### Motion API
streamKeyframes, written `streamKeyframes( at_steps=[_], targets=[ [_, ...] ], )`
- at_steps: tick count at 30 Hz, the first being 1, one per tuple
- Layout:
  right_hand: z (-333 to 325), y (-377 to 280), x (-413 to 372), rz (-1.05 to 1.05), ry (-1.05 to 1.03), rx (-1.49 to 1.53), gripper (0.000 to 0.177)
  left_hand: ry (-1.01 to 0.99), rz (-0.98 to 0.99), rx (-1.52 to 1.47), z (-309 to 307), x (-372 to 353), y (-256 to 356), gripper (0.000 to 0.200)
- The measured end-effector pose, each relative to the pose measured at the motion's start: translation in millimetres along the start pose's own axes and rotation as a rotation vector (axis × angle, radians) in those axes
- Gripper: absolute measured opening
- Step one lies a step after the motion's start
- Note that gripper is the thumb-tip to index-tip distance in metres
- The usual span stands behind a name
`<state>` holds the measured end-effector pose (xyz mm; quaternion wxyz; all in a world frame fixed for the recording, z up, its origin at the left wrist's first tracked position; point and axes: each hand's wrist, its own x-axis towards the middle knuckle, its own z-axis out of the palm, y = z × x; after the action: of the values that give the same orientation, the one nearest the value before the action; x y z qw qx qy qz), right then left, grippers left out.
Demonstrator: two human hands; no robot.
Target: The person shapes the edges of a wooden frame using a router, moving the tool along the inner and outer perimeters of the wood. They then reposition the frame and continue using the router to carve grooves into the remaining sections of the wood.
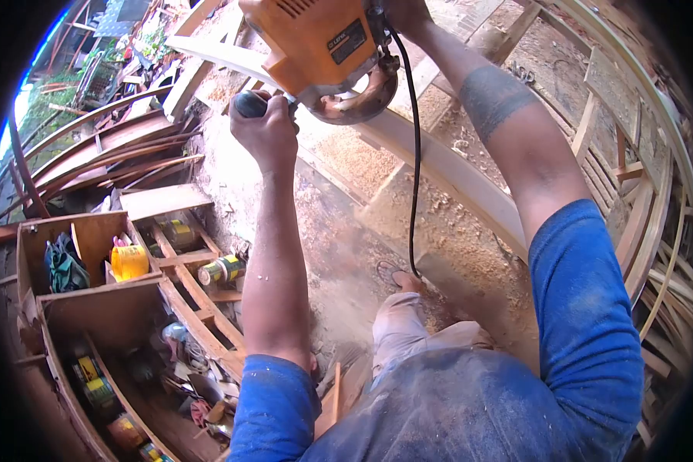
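Far centre: orange planer point(323, 46) rides curved plank point(454, 173). Your left hand point(266, 131) grip clenched round black knob point(248, 104); your right hand point(404, 11) grip wrapped on rear handle, partly cropped. Keep planer base flat, pressure even, cord point(416, 154) clear of your foot point(404, 279).

Both arms point(273, 254) outstretched, fingers point(263, 115) clenched

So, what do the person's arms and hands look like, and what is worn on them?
Both arms are bare below short blue sleeves; the left sleeve and the right sleeve are dusted with pale sawdust. The right forearm carries a dark band tattoo. The left hand and the right hand wear no gloves.
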<state>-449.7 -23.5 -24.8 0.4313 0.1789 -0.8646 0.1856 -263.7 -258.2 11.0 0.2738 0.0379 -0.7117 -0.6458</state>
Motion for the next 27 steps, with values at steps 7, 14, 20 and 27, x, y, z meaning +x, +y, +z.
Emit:
streamKeyframes(
  at_steps=[7,14,20,27],
  targets=[
    [27,-19,25,0.084,-0.072,0.061,0.013,-0.061,-0.040,-0.019,-22,63,-22,0.013],
    [78,-33,53,0.475,-0.125,0.370,0.036,-0.055,0.012,0.052,-39,118,-39,0.012],
    [93,-60,79,0.378,-0.122,0.272,0.027,-0.076,-0.020,-0.052,-51,160,-61,0.014],
    [138,-75,108,0.671,-0.158,0.419,0.042,-0.077,-0.042,-0.071,-66,204,-75,0.016]
  ],
)
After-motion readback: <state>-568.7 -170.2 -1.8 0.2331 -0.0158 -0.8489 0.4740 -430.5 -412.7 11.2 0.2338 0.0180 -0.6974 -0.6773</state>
